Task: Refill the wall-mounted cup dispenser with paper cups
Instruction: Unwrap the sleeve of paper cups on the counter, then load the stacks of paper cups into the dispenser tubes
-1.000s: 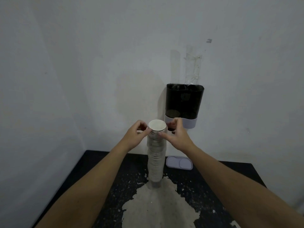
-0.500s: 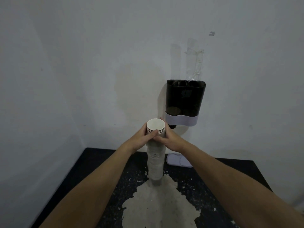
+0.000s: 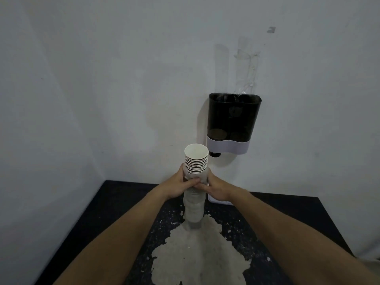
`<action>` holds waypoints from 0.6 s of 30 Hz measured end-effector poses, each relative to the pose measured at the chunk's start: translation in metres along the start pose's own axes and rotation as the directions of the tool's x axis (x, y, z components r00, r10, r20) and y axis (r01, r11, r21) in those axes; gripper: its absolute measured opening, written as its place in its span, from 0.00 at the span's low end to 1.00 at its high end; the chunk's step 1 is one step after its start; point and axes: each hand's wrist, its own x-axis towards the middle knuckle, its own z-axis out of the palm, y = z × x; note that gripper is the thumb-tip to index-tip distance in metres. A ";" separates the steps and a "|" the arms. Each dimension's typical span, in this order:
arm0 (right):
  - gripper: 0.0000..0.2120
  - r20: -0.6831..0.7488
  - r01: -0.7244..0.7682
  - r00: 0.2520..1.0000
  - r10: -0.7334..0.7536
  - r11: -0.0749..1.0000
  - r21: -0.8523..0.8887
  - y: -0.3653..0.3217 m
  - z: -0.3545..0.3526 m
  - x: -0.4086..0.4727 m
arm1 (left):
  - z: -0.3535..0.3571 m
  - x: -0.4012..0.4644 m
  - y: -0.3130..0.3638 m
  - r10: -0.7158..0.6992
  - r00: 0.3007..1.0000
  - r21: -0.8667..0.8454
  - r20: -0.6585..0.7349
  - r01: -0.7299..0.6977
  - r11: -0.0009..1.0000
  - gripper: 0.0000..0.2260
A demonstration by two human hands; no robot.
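1. A tall stack of paper cups [image 3: 195, 182] stands upright on the black table [image 3: 308, 219], its base resting at the top edge of a pale grey patch [image 3: 197, 256] where the dark surface has worn away.
2. The upper rims of the stack show bare and white, while the lower part looks wrapped in a thin translucent sleeve.
3. The left hand [image 3: 180, 185] grips the stack from the left, just below the bare rims, fingers curled round its front.
4. The right hand [image 3: 216, 188] grips the same height from the right, its fingers wrapped round the front so that they meet the left hand's fingertips.
5. The cup dispenser [image 3: 233, 124] is fixed to the grey wall [image 3: 102, 79], above and to the right of the stack's top and apart from it.
6. The dispenser has a dark see-through body, open at the top, and a pale lavender band along its bottom.
7. Strips of clear tape [image 3: 246, 58] cling to the wall just above the dispenser.
8. A small white lid-like tray [image 3: 213, 200] lies on the table against the wall, mostly hidden behind the right hand.
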 end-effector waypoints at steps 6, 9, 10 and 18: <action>0.47 0.000 -0.051 0.999 0.051 0.992 0.115 -0.013 -0.034 0.011 | 0.002 0.000 -0.009 -0.003 1.000 0.013 0.008 0.002 1.000 0.36; 0.44 -0.154 0.038 0.988 -0.013 0.987 0.157 -0.031 -0.030 0.017 | 0.007 -0.002 -0.011 -0.012 1.000 0.008 0.007 0.012 1.000 0.35; 0.43 -0.197 0.063 0.980 -0.031 0.986 0.158 -0.033 -0.025 0.018 | 0.008 -0.002 -0.012 -0.005 1.000 0.010 -0.001 0.005 1.000 0.35; 0.49 -0.227 0.002 0.973 0.027 0.992 0.128 -0.013 0.013 0.015 | 0.008 -0.013 -0.015 0.001 1.000 0.024 -0.011 -0.001 1.000 0.41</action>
